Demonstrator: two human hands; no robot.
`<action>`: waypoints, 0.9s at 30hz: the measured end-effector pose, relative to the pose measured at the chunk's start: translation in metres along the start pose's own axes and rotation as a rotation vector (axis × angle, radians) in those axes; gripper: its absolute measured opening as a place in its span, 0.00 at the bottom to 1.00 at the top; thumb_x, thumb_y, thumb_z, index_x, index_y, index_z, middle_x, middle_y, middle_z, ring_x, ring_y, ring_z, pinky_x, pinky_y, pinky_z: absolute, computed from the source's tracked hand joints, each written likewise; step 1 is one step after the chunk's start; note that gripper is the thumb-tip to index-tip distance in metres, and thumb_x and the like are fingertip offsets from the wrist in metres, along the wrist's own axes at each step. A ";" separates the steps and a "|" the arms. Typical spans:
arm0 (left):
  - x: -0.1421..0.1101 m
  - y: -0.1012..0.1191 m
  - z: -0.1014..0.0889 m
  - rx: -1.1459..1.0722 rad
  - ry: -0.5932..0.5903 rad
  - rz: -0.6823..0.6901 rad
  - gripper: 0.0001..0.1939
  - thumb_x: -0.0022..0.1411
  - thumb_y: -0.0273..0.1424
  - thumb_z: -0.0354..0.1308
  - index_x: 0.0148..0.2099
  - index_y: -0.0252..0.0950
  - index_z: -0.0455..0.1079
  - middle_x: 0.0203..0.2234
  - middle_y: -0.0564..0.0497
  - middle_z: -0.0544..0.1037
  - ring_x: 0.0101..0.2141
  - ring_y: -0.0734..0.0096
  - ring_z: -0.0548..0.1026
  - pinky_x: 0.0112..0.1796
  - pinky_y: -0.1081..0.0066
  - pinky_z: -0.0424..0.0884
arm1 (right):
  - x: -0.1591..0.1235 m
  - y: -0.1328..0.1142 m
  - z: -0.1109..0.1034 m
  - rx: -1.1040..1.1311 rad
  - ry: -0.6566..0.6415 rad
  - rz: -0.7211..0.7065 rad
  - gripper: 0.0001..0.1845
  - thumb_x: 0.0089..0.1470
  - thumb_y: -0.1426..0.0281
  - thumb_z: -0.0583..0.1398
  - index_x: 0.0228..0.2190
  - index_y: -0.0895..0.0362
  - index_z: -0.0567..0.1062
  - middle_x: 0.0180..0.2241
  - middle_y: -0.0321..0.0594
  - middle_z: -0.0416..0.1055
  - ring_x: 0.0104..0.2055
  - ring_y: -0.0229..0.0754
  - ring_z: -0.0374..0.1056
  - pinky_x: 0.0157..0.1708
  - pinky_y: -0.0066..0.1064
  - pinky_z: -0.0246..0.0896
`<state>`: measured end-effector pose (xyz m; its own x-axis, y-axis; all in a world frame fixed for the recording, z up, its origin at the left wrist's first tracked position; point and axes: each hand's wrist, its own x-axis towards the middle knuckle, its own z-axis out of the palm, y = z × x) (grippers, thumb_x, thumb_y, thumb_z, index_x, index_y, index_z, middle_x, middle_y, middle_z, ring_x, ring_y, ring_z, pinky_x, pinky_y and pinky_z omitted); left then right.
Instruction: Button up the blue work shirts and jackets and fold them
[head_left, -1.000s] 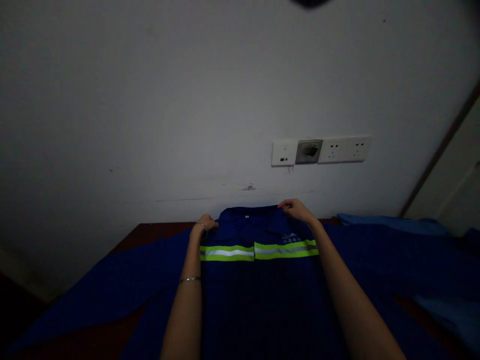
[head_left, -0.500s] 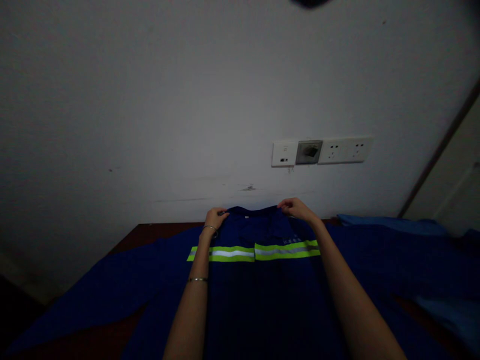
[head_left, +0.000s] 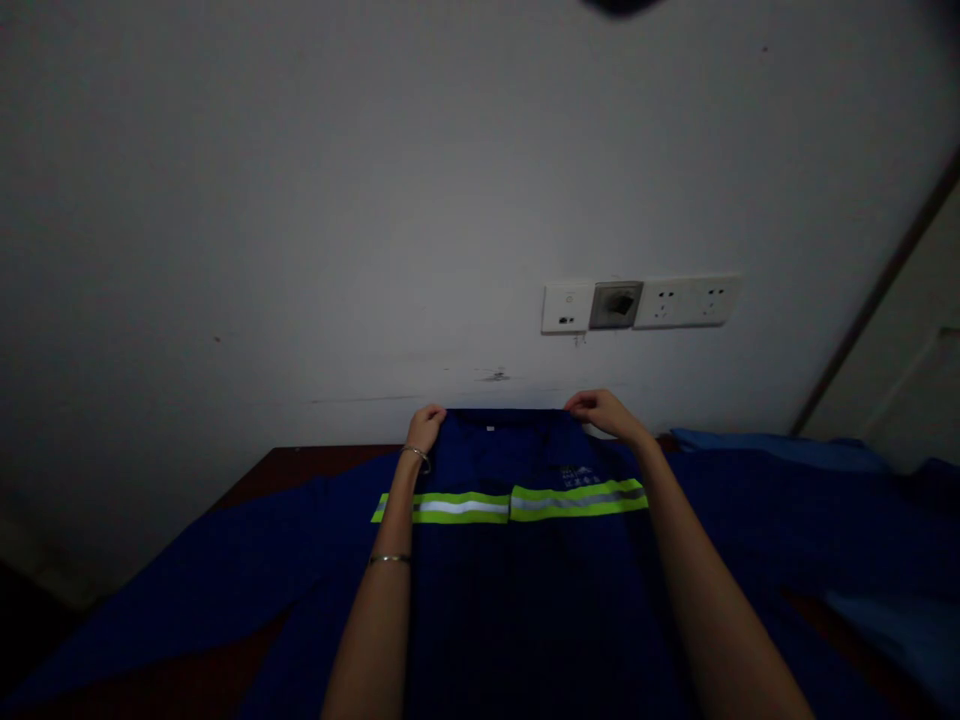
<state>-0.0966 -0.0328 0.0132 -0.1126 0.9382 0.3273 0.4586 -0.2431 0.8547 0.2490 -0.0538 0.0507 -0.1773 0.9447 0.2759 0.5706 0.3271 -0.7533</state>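
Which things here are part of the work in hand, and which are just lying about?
In the work:
dark blue work jacket, collar in left hand and right hand
dark red table beneath it

Just nearby:
light blue cloth
wall sockets

bare left forearm [head_left: 375,630], thin silvery bangle [head_left: 417,457] at the wrist, second silvery band [head_left: 390,558] farther up, bare right forearm [head_left: 697,560]

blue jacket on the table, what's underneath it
The dark red table shows at the edges of the jacket, and light blue cloth sticks out on the right side. Whatever lies under the middle is covered, so I can't tell.
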 end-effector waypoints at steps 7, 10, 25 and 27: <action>-0.005 0.017 -0.010 -0.094 -0.123 0.039 0.08 0.49 0.31 0.51 0.25 0.32 0.68 0.18 0.56 0.68 0.24 0.76 0.66 0.28 0.77 0.61 | -0.009 0.003 -0.010 0.159 -0.059 0.106 0.09 0.37 0.72 0.57 0.25 0.62 0.72 0.21 0.36 0.69 0.25 0.34 0.64 0.28 0.25 0.60; -0.005 0.023 -0.011 -0.106 -0.170 0.040 0.08 0.48 0.32 0.52 0.23 0.32 0.67 0.17 0.56 0.68 0.23 0.77 0.64 0.27 0.77 0.60 | -0.010 0.005 -0.010 0.160 -0.064 0.132 0.08 0.36 0.73 0.57 0.24 0.62 0.72 0.20 0.35 0.68 0.24 0.34 0.64 0.28 0.25 0.59; 0.002 0.015 -0.007 -0.161 -0.140 -0.054 0.08 0.45 0.32 0.52 0.23 0.33 0.69 0.17 0.55 0.70 0.22 0.76 0.66 0.26 0.76 0.60 | 0.002 -0.062 0.066 -0.533 0.096 -0.362 0.16 0.41 0.71 0.62 0.37 0.55 0.75 0.50 0.47 0.57 0.54 0.51 0.49 0.50 0.41 0.50; 0.002 0.014 -0.006 -0.172 -0.127 -0.070 0.08 0.45 0.33 0.53 0.23 0.33 0.69 0.16 0.55 0.70 0.21 0.76 0.66 0.25 0.76 0.59 | 0.001 -0.061 0.075 -0.554 0.083 -0.384 0.19 0.40 0.69 0.63 0.40 0.53 0.74 0.53 0.47 0.53 0.56 0.53 0.44 0.50 0.45 0.49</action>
<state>-0.0961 -0.0356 0.0282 -0.0217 0.9751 0.2205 0.2950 -0.2045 0.9334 0.1535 -0.0710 0.0523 -0.4000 0.7516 0.5246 0.8100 0.5577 -0.1814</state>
